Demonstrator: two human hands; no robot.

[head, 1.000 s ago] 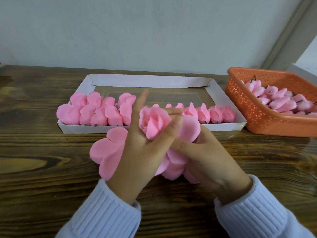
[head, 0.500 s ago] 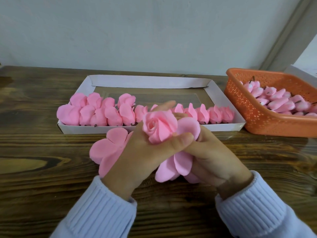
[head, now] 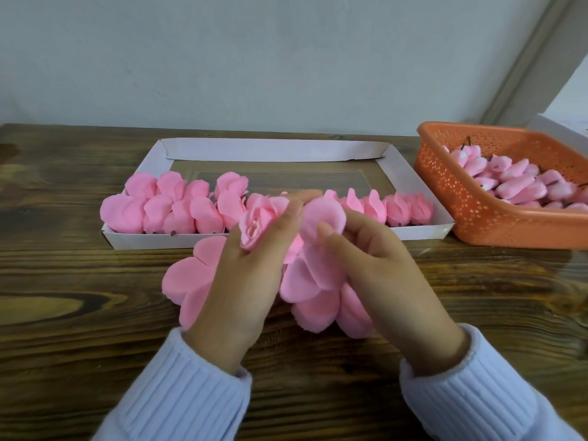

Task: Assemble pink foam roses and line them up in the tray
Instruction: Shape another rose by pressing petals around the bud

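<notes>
1. change: half a second ago the left hand (head: 248, 281) lay with its thumb across the front of the half-built pink foam rose (head: 257, 227). it now grips the rose core with fingers curled round it, and the core sits lower and further left.
2. change: the right hand (head: 381, 281) has come up from under the petals. its thumb and forefinger now pinch one round pink foam petal (head: 324, 218), raised just beside the core.
3. meaning: wrapping of the outer layer appears to be under way. the other petals (head: 315, 281) hang loose below the hands, so this rose is not ready for the tray.
4. location: the rose is held above the dark wooden table (head: 79, 313), just in front of the near wall of the white cardboard tray (head: 273, 149).
5. edges: finished pink roses (head: 178, 211) fill the front row, and a second row starts at the left. bare tray floor shows to the right of it.
6. room: a flat pink petal blank (head: 191, 275) lies touching the left hand. the orange perforated plastic basket (head: 477, 211) of buds stands near the tray's right corner, limiting travel that way.
</notes>
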